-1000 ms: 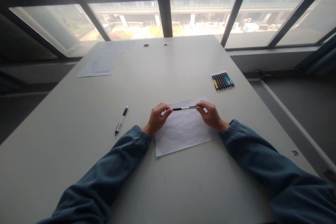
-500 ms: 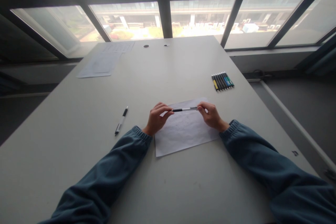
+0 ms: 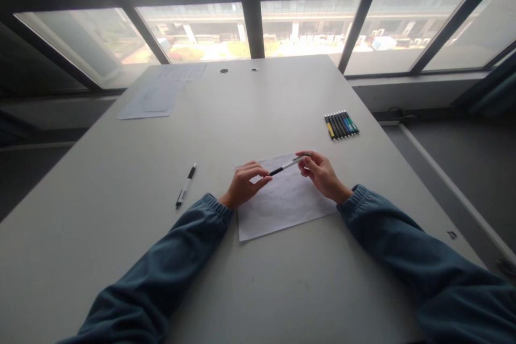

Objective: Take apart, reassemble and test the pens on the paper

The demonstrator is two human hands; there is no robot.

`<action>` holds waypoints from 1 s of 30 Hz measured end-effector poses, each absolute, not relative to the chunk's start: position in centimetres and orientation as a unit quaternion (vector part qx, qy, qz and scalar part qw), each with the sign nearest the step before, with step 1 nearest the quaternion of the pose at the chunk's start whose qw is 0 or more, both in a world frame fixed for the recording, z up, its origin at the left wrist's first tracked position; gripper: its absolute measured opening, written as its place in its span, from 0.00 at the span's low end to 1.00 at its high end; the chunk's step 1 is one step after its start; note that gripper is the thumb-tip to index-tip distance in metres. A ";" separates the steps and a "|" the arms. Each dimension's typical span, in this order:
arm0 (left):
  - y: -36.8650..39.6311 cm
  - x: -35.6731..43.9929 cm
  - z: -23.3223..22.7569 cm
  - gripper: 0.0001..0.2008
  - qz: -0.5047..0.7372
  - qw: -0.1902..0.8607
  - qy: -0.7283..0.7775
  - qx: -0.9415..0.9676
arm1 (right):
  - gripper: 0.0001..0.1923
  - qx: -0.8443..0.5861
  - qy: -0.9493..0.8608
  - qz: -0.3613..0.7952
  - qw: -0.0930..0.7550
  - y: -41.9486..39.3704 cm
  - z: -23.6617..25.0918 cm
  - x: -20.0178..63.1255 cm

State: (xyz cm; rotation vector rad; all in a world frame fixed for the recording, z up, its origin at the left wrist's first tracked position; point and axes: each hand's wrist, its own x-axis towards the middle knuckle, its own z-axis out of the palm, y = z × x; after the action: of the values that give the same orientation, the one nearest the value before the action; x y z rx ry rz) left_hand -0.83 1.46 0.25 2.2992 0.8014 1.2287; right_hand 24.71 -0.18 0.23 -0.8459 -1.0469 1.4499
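Between my two hands a black and white pen (image 3: 287,165) is held above a sheet of white paper (image 3: 278,215). Its black grip end is pinched by the thumb and fingertips of my left hand (image 3: 246,184). My right hand (image 3: 321,173) grips the opposite end, the one with the clip, which sits higher. Faint marks show on the sheet. To the left of my left hand, a second black and white pen (image 3: 186,186) lies slanted on the table.
A row of several dark pens (image 3: 342,125), some with yellow, blue or green parts, lies at the right of the white table (image 3: 258,113). Printed papers (image 3: 149,98) lie at the far left. Windows (image 3: 310,27) stand behind the table's far edge.
The pen has gone from nearly level to tilted, its right end raised. My right hand has turned and its fingers have shifted along that end. The left hand stays at the grip end.
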 end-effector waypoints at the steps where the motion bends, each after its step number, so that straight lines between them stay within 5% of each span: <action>1: 1.5 -0.8 0.2 0.09 0.434 0.213 0.283 0.828 | 0.16 -0.355 -0.435 0.620 0.547 -0.2 0.2 24.7; 12: 1.3 -1.2 -0.1 0.21 0.490 0.223 0.399 0.742 | 0.09 -0.229 -0.185 0.751 0.591 0.7 0.9 26.1; 18: 1.2 -1.0 0.1 0.23 0.496 0.222 0.443 0.713 | 0.18 -0.180 -0.155 0.776 0.585 0.5 1.5 26.3; 30: 1.3 -1.1 -0.3 0.22 0.487 0.234 0.448 0.713 | 0.10 -0.164 -0.134 0.789 0.576 0.4 1.7 26.5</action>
State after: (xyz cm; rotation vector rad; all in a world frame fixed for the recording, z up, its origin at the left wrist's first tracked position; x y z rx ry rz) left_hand -1.08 1.34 -0.28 1.9578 1.2290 1.3366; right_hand 26.54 0.38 1.66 -0.3838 -0.3134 1.8483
